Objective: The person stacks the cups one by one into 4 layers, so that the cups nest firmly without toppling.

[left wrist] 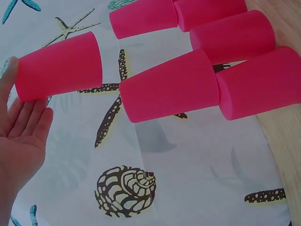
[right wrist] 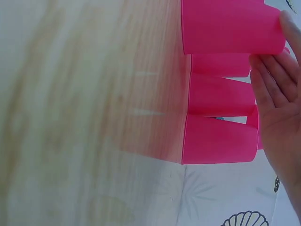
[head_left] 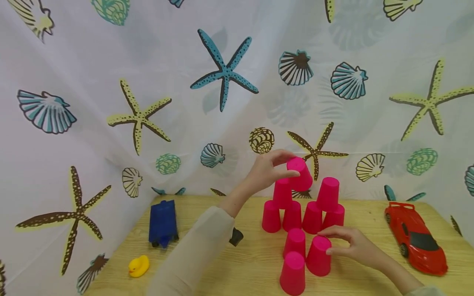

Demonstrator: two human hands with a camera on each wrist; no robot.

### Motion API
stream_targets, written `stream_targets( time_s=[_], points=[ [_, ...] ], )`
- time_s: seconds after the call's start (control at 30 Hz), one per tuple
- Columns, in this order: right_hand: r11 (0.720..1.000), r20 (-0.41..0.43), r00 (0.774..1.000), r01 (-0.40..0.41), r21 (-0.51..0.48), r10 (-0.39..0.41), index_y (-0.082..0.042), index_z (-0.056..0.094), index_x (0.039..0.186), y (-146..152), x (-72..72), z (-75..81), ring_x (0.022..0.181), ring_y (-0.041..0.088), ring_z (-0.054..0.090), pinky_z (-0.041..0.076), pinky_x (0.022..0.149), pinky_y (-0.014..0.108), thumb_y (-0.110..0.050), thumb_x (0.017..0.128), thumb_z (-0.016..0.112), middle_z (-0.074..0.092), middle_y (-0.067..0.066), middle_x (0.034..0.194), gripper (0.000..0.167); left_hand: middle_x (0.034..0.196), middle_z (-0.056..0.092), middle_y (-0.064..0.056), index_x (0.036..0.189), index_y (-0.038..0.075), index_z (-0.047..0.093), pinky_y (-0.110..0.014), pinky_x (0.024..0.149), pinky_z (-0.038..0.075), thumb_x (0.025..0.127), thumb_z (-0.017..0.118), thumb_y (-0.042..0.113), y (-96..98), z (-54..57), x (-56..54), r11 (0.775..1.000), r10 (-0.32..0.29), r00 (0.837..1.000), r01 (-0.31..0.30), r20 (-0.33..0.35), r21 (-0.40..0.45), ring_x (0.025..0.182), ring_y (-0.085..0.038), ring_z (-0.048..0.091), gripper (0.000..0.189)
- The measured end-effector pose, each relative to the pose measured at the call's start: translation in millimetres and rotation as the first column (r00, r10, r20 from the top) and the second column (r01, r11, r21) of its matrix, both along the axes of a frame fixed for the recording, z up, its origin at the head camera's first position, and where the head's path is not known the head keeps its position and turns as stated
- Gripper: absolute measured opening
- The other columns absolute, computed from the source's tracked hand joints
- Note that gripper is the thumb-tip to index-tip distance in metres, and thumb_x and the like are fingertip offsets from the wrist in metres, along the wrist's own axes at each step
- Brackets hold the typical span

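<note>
My left hand [head_left: 263, 173] holds an upside-down pink cup [head_left: 303, 176] by its narrow end, thumb in front and fingers behind. This cup is raised and tilted near the top of the left back stack; in the left wrist view the held cup [left wrist: 59, 68] hangs apart from the stacked ones. Two back stacks each have an upper cup, left [head_left: 283, 193] and right [head_left: 328, 194], resting on two lower cups. Lower down, my right hand [head_left: 357, 246] grips the top of another pink cup [head_left: 318, 258] standing on the table beside two front cups [head_left: 293, 273].
A blue toy vehicle [head_left: 163, 222] and a yellow rubber duck [head_left: 139, 266] are on the left of the wooden table [head_left: 237, 279]. A small black object [head_left: 236, 237] lies by the left sleeve. At right stands a red toy car [head_left: 416, 238]. A patterned curtain [head_left: 177, 53] hangs behind.
</note>
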State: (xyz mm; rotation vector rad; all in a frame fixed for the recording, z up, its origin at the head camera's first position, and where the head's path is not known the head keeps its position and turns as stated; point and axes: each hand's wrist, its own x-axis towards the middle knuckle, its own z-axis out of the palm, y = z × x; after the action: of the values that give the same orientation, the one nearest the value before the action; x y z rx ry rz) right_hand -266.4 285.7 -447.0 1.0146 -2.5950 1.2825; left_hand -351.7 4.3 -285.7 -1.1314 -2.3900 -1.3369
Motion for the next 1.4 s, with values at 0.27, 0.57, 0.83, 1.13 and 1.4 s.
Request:
stream_targets(
  time_s=[0.27, 0.57, 0.83, 1.13, 1.4],
  points=[
    [1.0, 0.041, 0.999, -0.007, 0.005, 0.007, -0.007, 0.064, 0.124, -1.9, 3.4, 1.9, 0.108, -0.003, 0.063, 0.057, 0.093, 0.031, -0.019, 0.089, 0.071, 0.072, 0.004, 0.118, 0.037, 0.127, 0.067, -0.005, 0.128, 0.012, 0.062, -0.027, 0.102, 0.052, 0.083, 0.078, 0.028, 28.0, -10.3, -13.1, 0.982, -0.026, 0.996, 0.009, -0.088, -0.187, 0.12, -0.018, 0.063, 0.05],
    [1.0, 0.052, 0.999, 0.006, 0.025, -0.007, -0.008, 0.065, 0.123, 0.0, 7.3, 4.7, 0.107, -0.005, 0.062, 0.057, 0.092, 0.031, -0.02, 0.089, 0.072, 0.072, 0.003, 0.116, 0.037, 0.122, 0.069, -0.004, 0.124, 0.011, 0.064, -0.028, 0.103, 0.052, 0.084, 0.077, 0.028, 42.0, -23.7, -17.5, 0.944, -0.048, 0.987, -0.005, -0.154, -0.329, 0.118, -0.017, 0.063, 0.045],
    [1.0, 0.107, 0.994, 0.003, 0.015, -0.005, -0.007, 0.063, 0.125, 4.8, 15.1, 7.0, 0.107, -0.005, 0.062, 0.056, 0.092, 0.027, -0.019, 0.089, 0.071, 0.071, 0.004, 0.118, 0.038, 0.12, 0.069, -0.004, 0.123, 0.01, 0.064, -0.017, 0.093, 0.053, 0.083, 0.078, 0.027, 48.6, -41.0, -21.7, 0.928, -0.06, 0.985, -0.004, -0.16, -0.374, 0.113, -0.016, 0.065, 0.046],
    [1.0, 0.118, 0.993, 0.009, 0.013, -0.011, -0.007, 0.062, 0.126, 7.9, 17.6, 4.7, 0.107, -0.005, 0.062, 0.056, 0.092, 0.028, -0.019, 0.09, 0.07, 0.071, 0.003, 0.118, 0.039, 0.122, 0.068, -0.006, 0.125, 0.008, 0.063, -0.018, 0.093, 0.054, 0.084, 0.077, 0.024, 51.7, -49.5, -24.1, 0.932, -0.056, 0.992, 0.01, -0.116, -0.363, 0.115, -0.018, 0.064, 0.046],
    [1.0, 0.126, 0.992, 0.011, 0.017, -0.013, -0.004, 0.061, 0.126, 7.2, 17.8, 5.8, 0.107, -0.006, 0.061, 0.055, 0.092, 0.027, -0.02, 0.09, 0.07, 0.071, 0.005, 0.119, 0.04, 0.127, 0.067, -0.007, 0.13, 0.008, 0.061, -0.024, 0.099, 0.053, 0.088, 0.073, 0.026, 49.2, -46.8, -26.2, 0.913, -0.026, 0.992, -0.026, -0.122, -0.408, 0.118, -0.019, 0.063, 0.048]
  ],
)
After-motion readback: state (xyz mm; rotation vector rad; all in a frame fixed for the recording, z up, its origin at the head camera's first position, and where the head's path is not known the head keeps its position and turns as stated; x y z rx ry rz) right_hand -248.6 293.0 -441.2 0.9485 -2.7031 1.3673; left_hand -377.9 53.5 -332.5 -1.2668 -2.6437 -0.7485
